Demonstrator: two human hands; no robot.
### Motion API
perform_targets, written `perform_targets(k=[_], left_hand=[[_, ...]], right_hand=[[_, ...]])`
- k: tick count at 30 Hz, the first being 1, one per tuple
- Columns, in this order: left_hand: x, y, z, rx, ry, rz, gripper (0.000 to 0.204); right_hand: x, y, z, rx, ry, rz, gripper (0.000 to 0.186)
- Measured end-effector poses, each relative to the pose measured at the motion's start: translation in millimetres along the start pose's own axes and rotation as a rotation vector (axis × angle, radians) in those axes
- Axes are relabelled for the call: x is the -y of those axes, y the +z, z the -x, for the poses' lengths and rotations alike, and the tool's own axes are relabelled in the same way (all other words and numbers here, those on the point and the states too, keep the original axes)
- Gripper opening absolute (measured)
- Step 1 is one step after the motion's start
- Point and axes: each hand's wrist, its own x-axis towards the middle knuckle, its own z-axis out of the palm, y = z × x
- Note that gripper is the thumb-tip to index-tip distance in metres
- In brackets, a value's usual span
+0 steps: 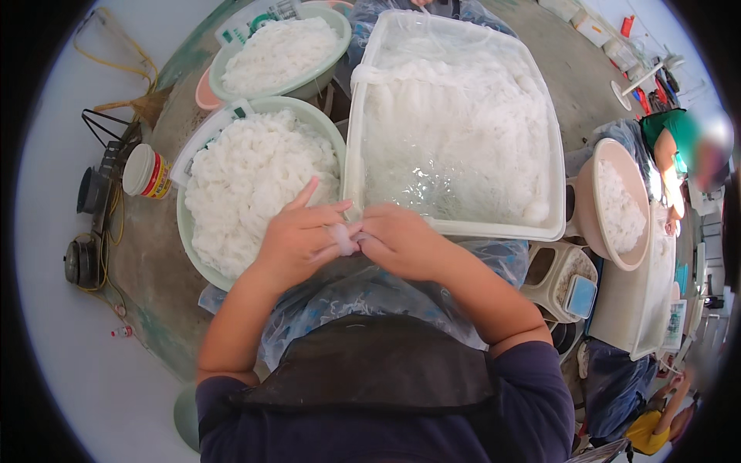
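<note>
In front of my body, both hands meet over the near edge of the white rectangular tub. A small wrapped bundle of translucent white strands (342,239) circles the fingers of my left hand (293,243), whose thumb and forefinger stick out. My right hand (405,241) is closed, its fingertips pinching the strands against the left fingers. The tub (457,227) holds water and a mass of fine white strands (463,116). Left of it, beside my left hand, stands a pale green basin (186,224) heaped with white knotted bundles (255,177).
Another green basin (344,48) of white bundles sits farther back. A pink basin (627,261) and a beige stool (546,266) are at right. A lidded bucket (141,171) and cables lie left. Co-workers (670,143) sit along the right. Clear plastic (340,297) covers my lap.
</note>
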Motion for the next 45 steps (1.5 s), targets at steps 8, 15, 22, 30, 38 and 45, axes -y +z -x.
perform_targets(k=[8, 15, 22, 30, 38, 45], left_hand=[[-12, 13, -1, -0.073, -0.187, 0.392, 0.007], [-36, 30, 5, -0.39, -0.505, 1.271, 0.017], [-15, 4, 2, -0.13, -0.656, 1.541, 0.021], [-23, 23, -18, -0.069, -0.038, -0.321, 0.037], [-17, 22, -48, -0.278, -0.181, 0.415, 0.034], [24, -32, -146, -0.435, 0.007, -0.239, 0.03]], right_hand=[[4, -4, 23, -0.134, 0.229, -0.679, 0.02], [0, -5, 16, -0.169, 0.019, -0.011, 0.021], [2, 18, 23, -0.181, 0.063, -0.171, 0.019], [68, -39, 2, 0.249, -0.265, -0.893, 0.025], [17, -13, 11, -0.682, -0.199, -1.31, 0.028], [-41, 21, 81, 0.023, 0.645, -0.397, 0.034]])
